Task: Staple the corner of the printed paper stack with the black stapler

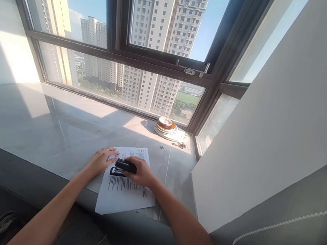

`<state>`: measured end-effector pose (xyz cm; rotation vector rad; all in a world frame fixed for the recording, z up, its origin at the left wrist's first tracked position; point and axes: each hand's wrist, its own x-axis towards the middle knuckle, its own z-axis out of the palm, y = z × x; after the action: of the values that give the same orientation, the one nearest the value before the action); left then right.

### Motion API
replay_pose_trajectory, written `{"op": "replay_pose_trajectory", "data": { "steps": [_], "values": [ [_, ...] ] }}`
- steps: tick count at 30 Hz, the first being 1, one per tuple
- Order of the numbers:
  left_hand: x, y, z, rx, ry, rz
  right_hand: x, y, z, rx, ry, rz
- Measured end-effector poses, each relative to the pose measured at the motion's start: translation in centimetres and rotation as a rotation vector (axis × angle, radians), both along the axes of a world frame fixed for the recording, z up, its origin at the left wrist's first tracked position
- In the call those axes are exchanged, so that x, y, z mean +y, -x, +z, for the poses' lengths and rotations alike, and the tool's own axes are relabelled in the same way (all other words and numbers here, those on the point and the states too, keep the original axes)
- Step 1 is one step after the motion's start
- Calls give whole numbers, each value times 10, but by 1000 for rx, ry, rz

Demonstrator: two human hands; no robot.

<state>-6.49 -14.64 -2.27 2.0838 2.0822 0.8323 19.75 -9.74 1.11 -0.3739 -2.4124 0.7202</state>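
A printed sheet of paper (125, 193) lies on the grey window ledge (56, 130), its near edge hanging a little over the front. A black stapler (122, 167) sits on the sheet's left side. My right hand (140, 172) is closed over the stapler's top. My left hand (102, 161) rests with fingers spread flat on the paper's upper left corner, just beside the stapler.
A stack of plates with a round tin (167, 128) stands in the ledge's far right corner, with small dark bits (180, 144) beside it. A large window (150, 46) runs behind. A white wall (274, 127) bounds the right side.
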Motion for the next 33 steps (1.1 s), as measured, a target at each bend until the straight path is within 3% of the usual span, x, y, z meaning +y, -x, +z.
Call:
{"op": "replay_pose_trajectory", "data": {
  "steps": [4,15,27,33],
  "values": [
    [3,4,-4,-37,-30,-24,3,-1,0,45,-16,-15],
    [1,3,-3,-37,-38,-36,-4,-1,5,-70,-95,68],
    [8,7,-9,-44,-91,14,2,8,-6,-81,-43,5],
    [7,5,-8,-23,-72,2,3,8,-4,-44,-20,47]
  ]
}}
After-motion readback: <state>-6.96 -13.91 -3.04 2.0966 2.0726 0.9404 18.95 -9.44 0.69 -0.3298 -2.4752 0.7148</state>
